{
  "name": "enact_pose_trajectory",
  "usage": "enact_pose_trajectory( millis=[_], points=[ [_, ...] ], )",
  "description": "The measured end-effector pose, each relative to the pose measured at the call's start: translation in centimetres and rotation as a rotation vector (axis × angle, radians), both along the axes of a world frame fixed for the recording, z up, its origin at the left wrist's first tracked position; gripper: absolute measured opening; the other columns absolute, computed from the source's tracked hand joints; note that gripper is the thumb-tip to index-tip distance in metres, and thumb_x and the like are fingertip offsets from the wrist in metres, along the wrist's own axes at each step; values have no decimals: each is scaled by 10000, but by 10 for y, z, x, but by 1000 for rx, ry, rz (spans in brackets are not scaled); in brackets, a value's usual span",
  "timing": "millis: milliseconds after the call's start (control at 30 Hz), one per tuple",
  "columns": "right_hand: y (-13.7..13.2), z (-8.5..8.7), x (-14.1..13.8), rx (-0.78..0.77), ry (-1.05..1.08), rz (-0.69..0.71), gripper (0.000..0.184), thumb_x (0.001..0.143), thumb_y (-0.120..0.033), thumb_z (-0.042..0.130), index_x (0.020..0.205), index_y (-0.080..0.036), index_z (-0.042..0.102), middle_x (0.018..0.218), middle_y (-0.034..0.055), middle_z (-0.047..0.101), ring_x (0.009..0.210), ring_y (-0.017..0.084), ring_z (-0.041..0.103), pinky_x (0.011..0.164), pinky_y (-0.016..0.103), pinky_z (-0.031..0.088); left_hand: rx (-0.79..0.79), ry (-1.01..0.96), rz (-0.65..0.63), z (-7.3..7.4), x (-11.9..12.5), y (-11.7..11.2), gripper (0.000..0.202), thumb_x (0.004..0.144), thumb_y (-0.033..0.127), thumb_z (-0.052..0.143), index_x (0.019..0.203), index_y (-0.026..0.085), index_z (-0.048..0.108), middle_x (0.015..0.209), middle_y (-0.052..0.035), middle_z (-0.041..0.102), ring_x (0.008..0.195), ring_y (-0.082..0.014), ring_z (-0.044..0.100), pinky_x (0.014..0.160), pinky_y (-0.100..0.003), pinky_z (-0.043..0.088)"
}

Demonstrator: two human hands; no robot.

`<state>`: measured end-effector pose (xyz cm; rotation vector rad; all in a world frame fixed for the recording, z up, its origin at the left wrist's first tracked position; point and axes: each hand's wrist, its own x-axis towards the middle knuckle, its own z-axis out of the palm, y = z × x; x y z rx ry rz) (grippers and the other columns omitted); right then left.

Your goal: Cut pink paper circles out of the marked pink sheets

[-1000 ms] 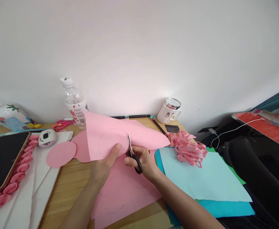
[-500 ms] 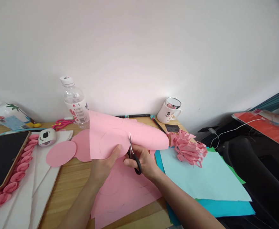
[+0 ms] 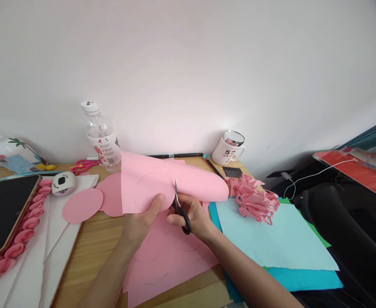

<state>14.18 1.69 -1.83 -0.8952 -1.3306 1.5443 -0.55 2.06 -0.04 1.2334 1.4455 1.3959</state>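
My left hand [image 3: 139,224] grips the lower edge of a pink paper sheet [image 3: 149,182] with a pencilled circle on it, thumb on top, lifting it off the desk. My right hand [image 3: 192,216] is closed round black-handled scissors [image 3: 180,207], whose blades point up into the sheet's edge beside my left thumb. Under both hands lies another pink sheet [image 3: 168,256] with drawn circles. Two cut pink discs [image 3: 82,205] lie to the left.
A water bottle [image 3: 102,137], a mug [image 3: 228,149] and black pencils [image 3: 178,156] stand by the wall. Pink scissors [image 3: 85,165], a punch [image 3: 64,183], a phone [image 3: 3,209] and pink paper rolls [image 3: 27,222] lie left. Pale blue sheets [image 3: 278,239] and pink scraps [image 3: 255,201] lie right.
The held pink sheet has curled and shifted slightly right, with its right corner folding down. The scissors have edged a little further into the paper. Both hands stay in nearly the same place.
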Motion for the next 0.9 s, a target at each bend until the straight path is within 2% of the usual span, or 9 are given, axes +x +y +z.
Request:
enact_pose_trajectory(
  millis=[200, 467, 767, 900],
  points=[
    [0, -1, 0, 5, 16, -5, 412, 589, -443, 813, 686, -170, 519, 615, -46, 406, 545, 83, 340, 483, 218, 292, 23, 5, 6, 1, 0, 0, 614, 608, 481, 727, 1132, 187, 597, 1093, -109, 653, 1074, -309, 582, 1019, -476, 409],
    [0, -2, 0, 2, -24, -23, 435, 587, -495, 796, 661, -177, 509, 594, -44, 400, 535, 84, 318, 472, 222, 289, 21, -21, -9, 0, -1, 0, 619, 624, 473, 736, 1156, 194, 587, 1093, -105, 658, 1104, -304, 579, 1006, -456, 435],
    [-1, 1, -1, 39, 14, -27, 359, 636, -413, 788, 631, -175, 519, 581, -49, 389, 531, 81, 298, 489, 223, 276, 17, -37, 0, -4, -2, 0, 648, 615, 450, 753, 1180, 192, 568, 1138, -110, 643, 1122, -303, 570, 1000, -444, 447],
    [-1, 1, 0, 17, -7, -36, 374, 624, -446, 786, 628, -177, 526, 571, -47, 388, 531, 86, 293, 487, 228, 278, 36, -63, -25, -8, -3, 2, 627, 639, 444, 744, 1184, 192, 563, 1152, -107, 638, 1145, -298, 557, 1009, -436, 439]
  ],
)
